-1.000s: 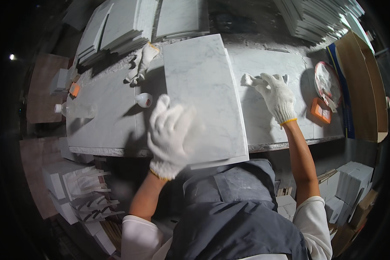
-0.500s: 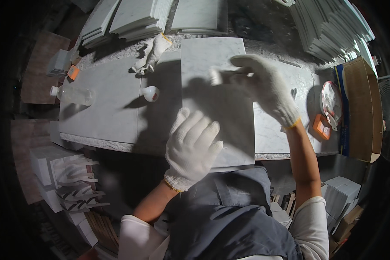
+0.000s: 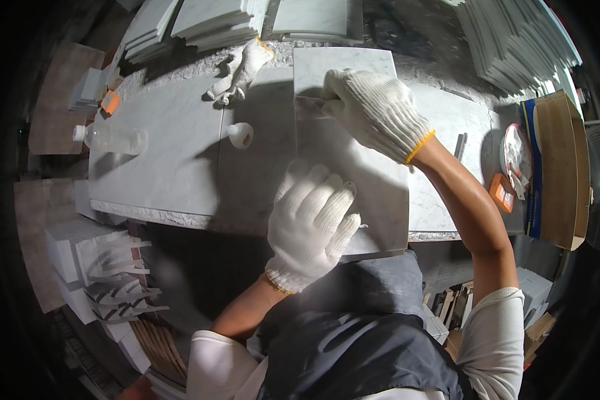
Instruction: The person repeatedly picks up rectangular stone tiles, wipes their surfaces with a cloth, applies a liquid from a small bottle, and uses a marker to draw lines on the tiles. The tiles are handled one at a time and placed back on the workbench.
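A white marble-patterned tile (image 3: 383, 200) lies in front of me, on top of other pale tiles. My left hand (image 3: 310, 217), in a white knit glove, rests on its near left part with the fingers spread. Over the far part of the tile is my gloved right hand (image 3: 373, 110), its fingers curled closed and pointing left. A thin edge shows by these fingertips, but the glove hides what it belongs to. To the left stands or lies a small white bottle (image 3: 240, 135); beyond it is a crumpled pair of white gloves (image 3: 243, 72).
A clear plastic bottle (image 3: 117, 141) lies at the left. On the right are a grey bar (image 3: 461, 145), a round tub (image 3: 515, 153), an orange square item (image 3: 502, 192) and a cardboard box (image 3: 559, 170). Tile stacks (image 3: 220, 23) line the far side.
My right hand has moved left and turned palm-down over the far part of the tile. My left hand stays spread on the tile. The whole view has shifted slightly.
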Demonstrator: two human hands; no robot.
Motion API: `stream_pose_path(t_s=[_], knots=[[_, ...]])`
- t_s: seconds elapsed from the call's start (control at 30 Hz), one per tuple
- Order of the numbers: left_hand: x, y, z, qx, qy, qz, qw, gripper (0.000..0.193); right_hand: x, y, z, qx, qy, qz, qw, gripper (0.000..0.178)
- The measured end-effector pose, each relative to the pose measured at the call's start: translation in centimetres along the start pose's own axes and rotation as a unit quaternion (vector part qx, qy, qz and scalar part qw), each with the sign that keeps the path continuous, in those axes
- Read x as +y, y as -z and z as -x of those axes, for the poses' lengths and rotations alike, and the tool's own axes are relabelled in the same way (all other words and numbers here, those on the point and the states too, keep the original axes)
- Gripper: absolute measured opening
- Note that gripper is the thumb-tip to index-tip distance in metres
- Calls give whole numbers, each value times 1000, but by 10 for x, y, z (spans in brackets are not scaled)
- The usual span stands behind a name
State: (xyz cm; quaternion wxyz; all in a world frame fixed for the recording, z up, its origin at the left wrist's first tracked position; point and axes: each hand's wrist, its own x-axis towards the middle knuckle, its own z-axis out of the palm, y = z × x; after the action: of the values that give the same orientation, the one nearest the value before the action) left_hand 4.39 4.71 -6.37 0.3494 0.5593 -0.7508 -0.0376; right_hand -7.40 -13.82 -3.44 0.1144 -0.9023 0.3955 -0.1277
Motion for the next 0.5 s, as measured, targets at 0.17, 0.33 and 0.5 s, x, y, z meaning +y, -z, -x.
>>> stream_pose_path(t_s=[0.17,0.33,0.5], knots=[[0,-2,3,-5,1,-4,1000,38,-4,-10,-12,-6,-27,-23,999,24],[0,1,2,-3,-14,-27,1000,38,26,-4,9,106,-91,-182,973,23],[-5,5,-3,30,-40,-99,994,40,94,-5,100,200,-268,-336,880,20]])
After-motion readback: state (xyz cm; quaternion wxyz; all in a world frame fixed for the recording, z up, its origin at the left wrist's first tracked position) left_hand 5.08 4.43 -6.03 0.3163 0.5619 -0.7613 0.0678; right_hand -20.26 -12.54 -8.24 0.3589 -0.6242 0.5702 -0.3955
